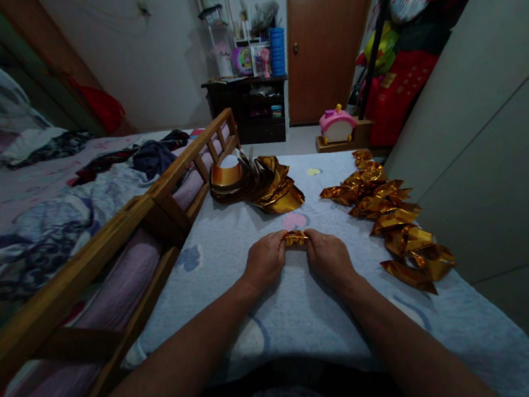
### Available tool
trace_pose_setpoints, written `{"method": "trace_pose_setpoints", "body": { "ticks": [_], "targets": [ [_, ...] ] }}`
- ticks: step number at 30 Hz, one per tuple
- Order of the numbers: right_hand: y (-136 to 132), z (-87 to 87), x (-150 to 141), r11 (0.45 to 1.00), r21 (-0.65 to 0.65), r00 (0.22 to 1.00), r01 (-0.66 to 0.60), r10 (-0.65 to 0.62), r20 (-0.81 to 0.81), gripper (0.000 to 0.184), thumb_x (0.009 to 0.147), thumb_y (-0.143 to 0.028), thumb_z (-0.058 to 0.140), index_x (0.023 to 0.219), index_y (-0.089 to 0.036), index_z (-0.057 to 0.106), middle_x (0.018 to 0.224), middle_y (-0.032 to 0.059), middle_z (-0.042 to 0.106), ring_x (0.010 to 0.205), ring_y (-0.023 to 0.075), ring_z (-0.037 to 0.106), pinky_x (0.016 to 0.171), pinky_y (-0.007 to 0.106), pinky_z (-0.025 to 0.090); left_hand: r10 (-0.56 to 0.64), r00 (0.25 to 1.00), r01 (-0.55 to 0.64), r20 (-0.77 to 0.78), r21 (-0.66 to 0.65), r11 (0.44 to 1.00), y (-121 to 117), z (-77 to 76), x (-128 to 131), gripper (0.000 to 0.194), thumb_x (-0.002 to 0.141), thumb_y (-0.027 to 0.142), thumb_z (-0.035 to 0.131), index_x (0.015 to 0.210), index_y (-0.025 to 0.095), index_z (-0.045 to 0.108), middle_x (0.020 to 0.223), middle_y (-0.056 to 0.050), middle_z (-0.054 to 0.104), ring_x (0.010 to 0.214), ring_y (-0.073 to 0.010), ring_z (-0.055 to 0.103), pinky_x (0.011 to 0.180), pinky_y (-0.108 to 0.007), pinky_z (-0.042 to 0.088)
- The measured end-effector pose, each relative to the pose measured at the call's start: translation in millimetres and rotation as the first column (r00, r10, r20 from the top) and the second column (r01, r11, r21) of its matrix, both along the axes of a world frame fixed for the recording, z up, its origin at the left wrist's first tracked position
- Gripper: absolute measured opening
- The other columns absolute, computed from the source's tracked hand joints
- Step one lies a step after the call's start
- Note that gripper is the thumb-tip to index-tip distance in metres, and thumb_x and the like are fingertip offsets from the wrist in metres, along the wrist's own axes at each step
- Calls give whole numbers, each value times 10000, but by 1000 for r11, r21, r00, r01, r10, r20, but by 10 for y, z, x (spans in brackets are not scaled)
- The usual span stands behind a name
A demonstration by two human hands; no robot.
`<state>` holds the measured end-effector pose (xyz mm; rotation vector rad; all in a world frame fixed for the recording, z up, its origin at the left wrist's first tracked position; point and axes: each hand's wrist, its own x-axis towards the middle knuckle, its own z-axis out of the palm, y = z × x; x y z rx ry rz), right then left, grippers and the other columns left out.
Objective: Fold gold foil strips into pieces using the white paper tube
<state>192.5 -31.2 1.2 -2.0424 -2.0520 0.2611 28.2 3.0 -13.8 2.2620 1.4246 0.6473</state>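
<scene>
A small piece of gold foil paper (296, 239) is pinched between both my hands, just above a pale blue mattress (277, 312). My left hand (265, 261) grips its left end with fingers closed. My right hand (328, 256) grips its right end the same way. Most of the piece is hidden by my fingers. A pile of gold foil sheets (258, 185), some curled, lies further ahead on the mattress. A row of several folded gold foil shapes (391, 216) runs along the right side.
A wooden bed rail (150, 205) borders the mattress on the left, with a cluttered bed (30, 199) beyond. A grey wardrobe wall (493, 153) stands close on the right. Ahead are a dark shelf unit (249, 108), a brown door (327, 38) and a pink toy (336, 123).
</scene>
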Motion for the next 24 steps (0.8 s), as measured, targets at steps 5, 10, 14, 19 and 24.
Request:
{"method": "trace_pose_setpoints", "body": {
  "ticks": [5,10,14,19,24],
  "targets": [
    [7,-4,2,1000,-4,1000,-9,9,-15,301,1009,-188,393,1161,-180,653,1037,107,760,880,223,710,723,287,425,11,1000,-11,-2,-9,1000,2,9,6,334,952,169,470,1195,216,694,1159,-76,752,1060,-239,696,944,-335,524],
    [4,2,7,1000,11,999,-18,19,-38,309,999,-183,399,1156,-184,665,1043,102,761,895,226,704,736,290,424,15,1000,-15,3,-27,1000,-1,38,9,340,956,169,465,1210,204,688,1178,-90,748,1073,-250,696,948,-346,518],
    [1,8,4,1000,14,998,-15,16,-59,310,1002,-189,398,1146,-185,672,1043,99,761,905,218,699,755,282,423,19,1000,-19,-22,-26,999,-8,53,13,339,960,171,458,1207,201,688,1181,-89,747,1071,-249,697,942,-346,523],
    [11,9,10,1000,4,998,-13,14,-68,305,996,-178,399,1126,-181,674,1025,96,763,900,219,699,752,277,418,7,1000,-7,-6,-23,1000,-1,37,4,340,954,168,464,1206,201,689,1177,-85,750,1072,-249,698,938,-338,520],
    [18,5,18,1000,23,993,-3,6,-118,312,972,-150,420,1171,-177,659,1050,97,762,917,217,698,784,273,422,19,1000,-18,21,-50,999,6,56,-1,342,953,171,457,1195,189,698,1158,-89,756,1053,-255,705,921,-341,515]
  ]
}}
